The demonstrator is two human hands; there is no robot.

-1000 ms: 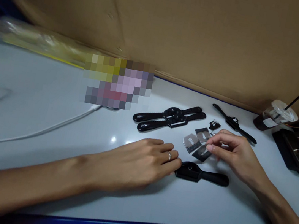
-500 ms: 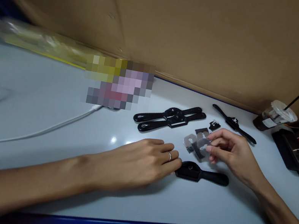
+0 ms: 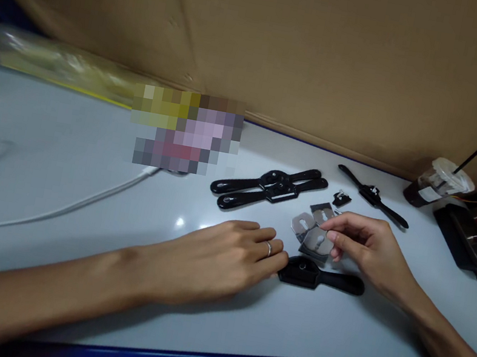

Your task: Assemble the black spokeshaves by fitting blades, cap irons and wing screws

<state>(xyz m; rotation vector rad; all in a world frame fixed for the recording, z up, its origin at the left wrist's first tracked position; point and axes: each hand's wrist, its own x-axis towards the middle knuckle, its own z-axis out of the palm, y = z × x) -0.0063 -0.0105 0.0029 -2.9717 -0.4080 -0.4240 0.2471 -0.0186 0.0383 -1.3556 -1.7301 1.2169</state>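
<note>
While the left hand (image 3: pixel 238 258) lies knuckles up on the near side of the desk (image 3: pixel 331 330), its bent fingers cover the left part of a black spokeshave body (image 3: pixel 340 282); the grip is hidden beneath, so I can't tell whether it is clenched round the handle. The right hand (image 3: pixel 374 245) pinches a slotted metal blade (image 3: pixel 316 246) by its edge, between thumb and fingertips, just beyond that body. From here the pinched piece overlaps two more slotted plates — a pale one (image 3: pixel 300 224) to its left and a darker-edged one (image 3: pixel 320 210) behind — though whether it touches them I can't tell.

Farther back, two black spokeshaves (image 3: pixel 239 196) lie side by side, their handles nearly parallel. To their right are a small black clamp piece (image 3: pixel 342 198) with a screw and another spokeshave (image 3: pixel 391 215), lying aslant. A lidded plastic cup (image 3: pixel 430 189) of dark drink, its black straw (image 3: pixel 476 156) leaning right, stands near the cardboard (image 3: pixel 289 46), with a dark case (image 3: pixel 463 236) just beside it. A white cable (image 3: pixel 76 208) runs across the left side.
</note>
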